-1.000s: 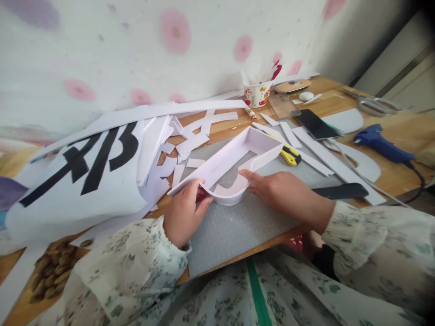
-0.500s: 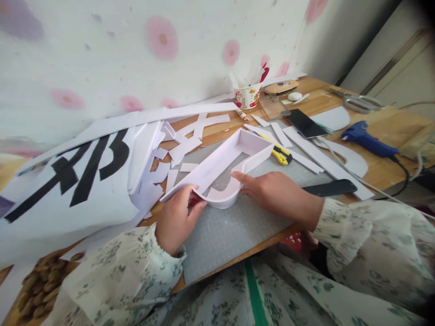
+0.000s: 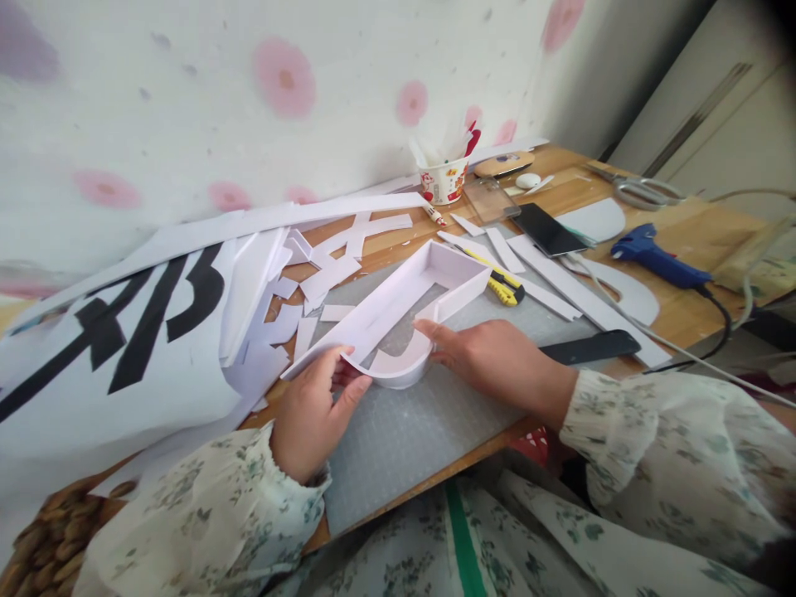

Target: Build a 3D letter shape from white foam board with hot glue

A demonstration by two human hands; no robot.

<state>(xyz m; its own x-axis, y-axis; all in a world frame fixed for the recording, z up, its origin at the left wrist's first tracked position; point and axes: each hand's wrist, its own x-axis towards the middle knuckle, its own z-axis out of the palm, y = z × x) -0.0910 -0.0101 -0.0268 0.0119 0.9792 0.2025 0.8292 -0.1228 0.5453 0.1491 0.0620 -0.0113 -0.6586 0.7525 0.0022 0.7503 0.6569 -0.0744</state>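
Observation:
A white foam-board letter shape (image 3: 385, 308) with upright side walls and a rounded near end rests on the grey cutting mat (image 3: 398, 464). My left hand (image 3: 318, 406) is closed on the wall strip at its near left, thumb outside the curve. On the right, my right hand (image 3: 491, 361) pinches the curved wall, with a fingertip over the top edge and the thumb outside. A yellow utility knife (image 3: 505, 287) lies just beyond the shape's right side.
A blue glue gun (image 3: 660, 257), a black phone (image 3: 548, 230) and scissors (image 3: 643, 191) lie to the right. White offcuts (image 3: 329, 274) and a sheet with black lettering (image 3: 186, 381) cover the left. A paper cup (image 3: 444, 181) stands behind; nuts (image 3: 55, 539) lie at the lower left.
The whole view has shifted slightly, so things appear a little further left. Both hands keep their hold on the foam-board shape, with no clear change in their grip.

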